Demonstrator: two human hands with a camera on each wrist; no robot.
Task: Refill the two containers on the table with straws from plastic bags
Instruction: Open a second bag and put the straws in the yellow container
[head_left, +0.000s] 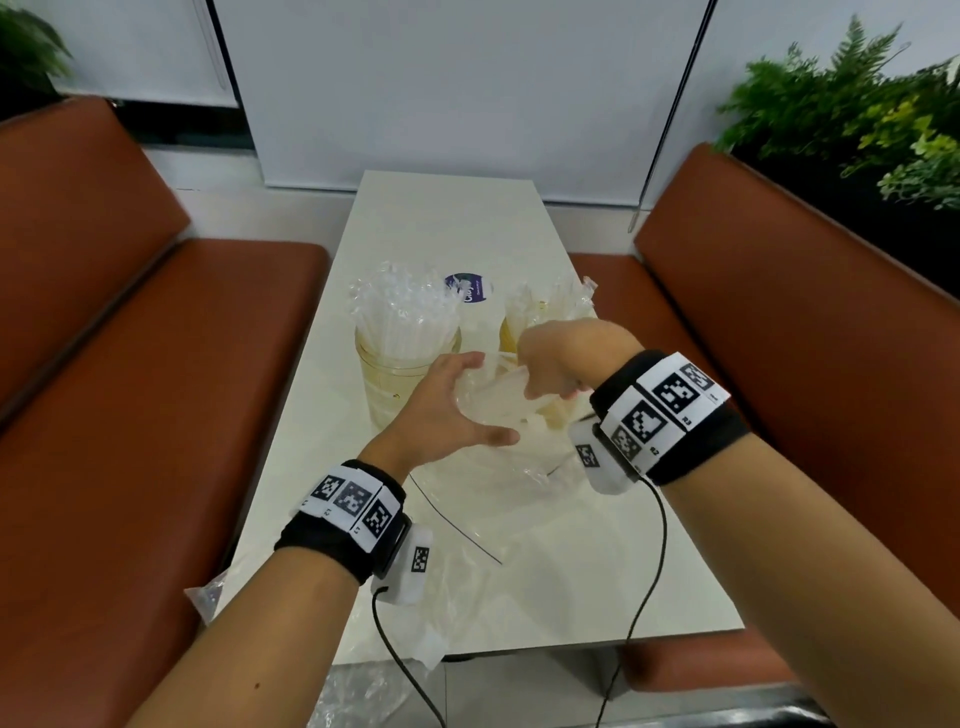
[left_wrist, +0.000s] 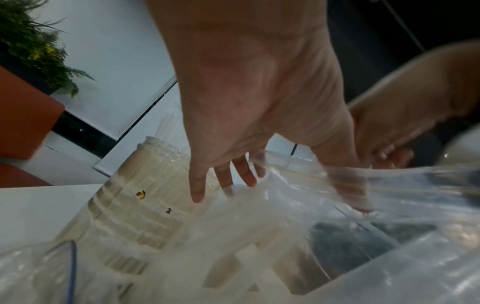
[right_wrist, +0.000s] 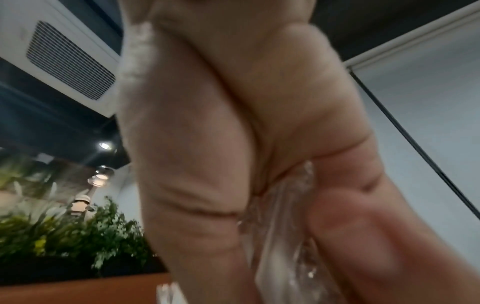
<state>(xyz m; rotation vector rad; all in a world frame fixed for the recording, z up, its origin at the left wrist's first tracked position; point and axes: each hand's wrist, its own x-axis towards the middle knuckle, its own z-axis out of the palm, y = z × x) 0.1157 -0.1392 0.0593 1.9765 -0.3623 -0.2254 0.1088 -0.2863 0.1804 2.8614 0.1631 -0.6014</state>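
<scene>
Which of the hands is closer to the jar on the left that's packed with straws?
Left. The left hand reaches out just in front of the left jar, its fingers spread beside the glass. The right hand grips a bundle of straws over by the other jar.
</scene>
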